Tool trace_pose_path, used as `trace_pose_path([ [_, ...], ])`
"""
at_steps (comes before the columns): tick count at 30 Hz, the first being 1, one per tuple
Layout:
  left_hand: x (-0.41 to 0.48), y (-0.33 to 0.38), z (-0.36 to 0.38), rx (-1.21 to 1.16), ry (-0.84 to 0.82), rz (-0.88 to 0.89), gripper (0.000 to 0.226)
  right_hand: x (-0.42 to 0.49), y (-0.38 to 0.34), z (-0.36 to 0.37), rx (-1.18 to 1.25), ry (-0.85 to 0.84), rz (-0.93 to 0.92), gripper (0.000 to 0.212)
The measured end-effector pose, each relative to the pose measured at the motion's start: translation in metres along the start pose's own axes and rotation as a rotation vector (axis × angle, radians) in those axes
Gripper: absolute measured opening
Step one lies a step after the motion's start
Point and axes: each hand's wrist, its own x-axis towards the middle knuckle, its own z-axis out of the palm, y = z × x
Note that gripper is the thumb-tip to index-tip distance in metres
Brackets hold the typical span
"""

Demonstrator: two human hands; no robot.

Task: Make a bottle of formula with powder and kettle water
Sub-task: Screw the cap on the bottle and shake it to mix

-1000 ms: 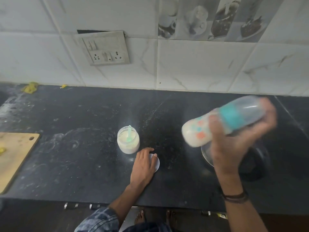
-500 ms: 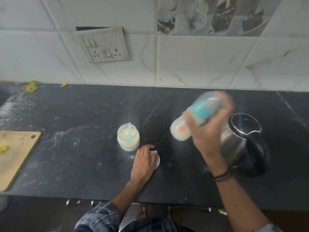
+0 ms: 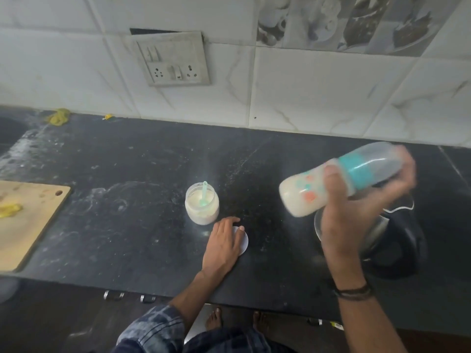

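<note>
My right hand (image 3: 356,207) grips a baby bottle (image 3: 313,192) with a teal collar and clear cap, held sideways in the air above the kettle; milky liquid fills its lower part and the bottle is motion-blurred. An open jar of white formula powder (image 3: 202,203) with a teal scoop standing in it sits mid-counter. My left hand (image 3: 224,244) rests flat on the jar's white lid (image 3: 244,240), just in front of the jar. The steel and black kettle (image 3: 392,240) stands at the right, partly hidden behind my right hand.
The black stone counter (image 3: 127,225) is dusted with powder streaks. A wooden cutting board (image 3: 28,222) with a yellow scrap lies at the left edge. A switch and socket plate (image 3: 173,62) is on the tiled wall. A yellow cloth (image 3: 59,116) sits back left.
The bottle in my right hand swung left and back right across the frames, staying tilted and blurred. My left hand stayed on the lid.
</note>
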Motion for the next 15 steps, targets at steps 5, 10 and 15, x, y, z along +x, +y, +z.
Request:
trace_pose_path([
  [5,0.000,-0.001,-0.001,0.013,0.000,0.019,0.025,-0.011,0.013,0.009,-0.284,-0.241,0.116,0.082],
  [10,0.001,0.001,0.000,0.039,0.005,0.026,0.025,-0.013,-0.002,0.000,-0.183,0.008,-0.164,0.084],
  [15,-0.001,0.002,-0.002,0.028,-0.011,0.038,0.025,-0.030,0.037,0.003,-0.240,-0.285,0.064,0.082],
])
